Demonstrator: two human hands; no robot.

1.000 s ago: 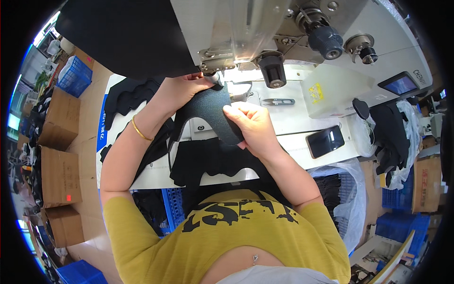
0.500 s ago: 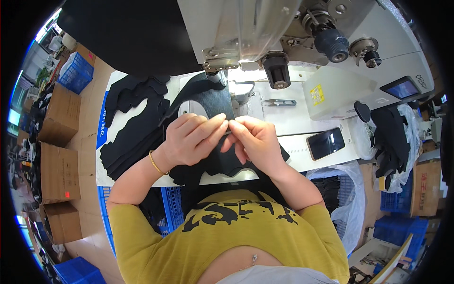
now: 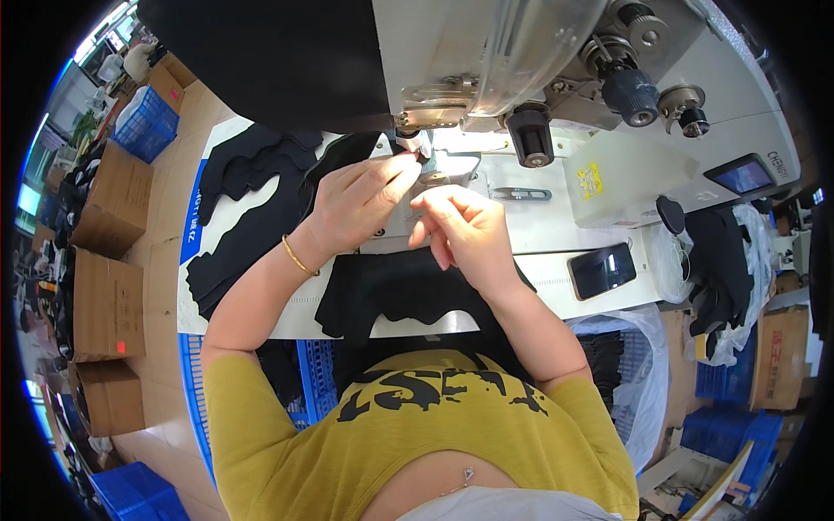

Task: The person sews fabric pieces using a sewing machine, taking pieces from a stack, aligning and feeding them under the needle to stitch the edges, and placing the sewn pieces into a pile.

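Observation:
My left hand (image 3: 360,201) reaches up to the needle area of a sewing machine (image 3: 434,117), its fingers pressed together at the presser foot; what they pinch is hidden. A long black fabric strip (image 3: 343,161) runs behind that hand toward the machine. My right hand (image 3: 469,233) hovers just right of it over the bed, fingers curled in with the thumb against them; anything held there is too small to see. Below both hands a black fabric piece (image 3: 400,286) with a wavy near edge lies along the table's front edge.
More black cut pieces (image 3: 239,234) lie at the left of the white table. Thread snips (image 3: 521,194) and a phone (image 3: 602,270) rest on the right. Blue crates (image 3: 317,378) and a plastic-lined bin (image 3: 638,373) stand below the front edge. Cardboard boxes (image 3: 106,304) line the left floor.
My hands, fingertips together before, have come apart. The left has moved up to the presser foot; the right has shifted slightly right. The view has shifted a little.

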